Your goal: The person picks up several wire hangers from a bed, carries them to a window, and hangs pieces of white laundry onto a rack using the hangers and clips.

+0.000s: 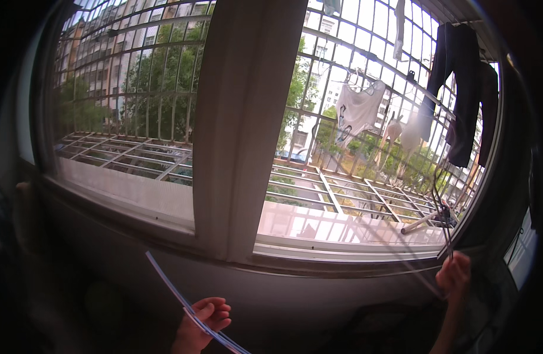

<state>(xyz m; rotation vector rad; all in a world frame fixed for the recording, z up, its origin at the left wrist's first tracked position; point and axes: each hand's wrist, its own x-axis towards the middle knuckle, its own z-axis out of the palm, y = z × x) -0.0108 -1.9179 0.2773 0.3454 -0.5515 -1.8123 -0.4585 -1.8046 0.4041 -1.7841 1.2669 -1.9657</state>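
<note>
My left hand (pixel 205 316) is at the bottom, left of the middle, below the window sill. Thin pale blue and pinkish flexible strips (pixel 165 278) lie across its palm and under the thumb; one end points up to the left, the other leaves the view at the bottom. Farther right, my right hand (pixel 454 273) is raised near the window's lower right corner, its fingers closed on thin dark strands (pixel 439 199) that rise above it. Blurred thin strips also run from near this hand up to the left, across the window frame. What exactly the strands are cannot be told.
A wide window frame (pixel 240 132) stands in front, with a metal security grille (pixel 333 190) outside. Beyond the right pane hang a white printed shirt (pixel 360 110) and dark trousers (pixel 464 88). A pale rod (pixel 418 222) lies near the lower right corner. The wall below is dark.
</note>
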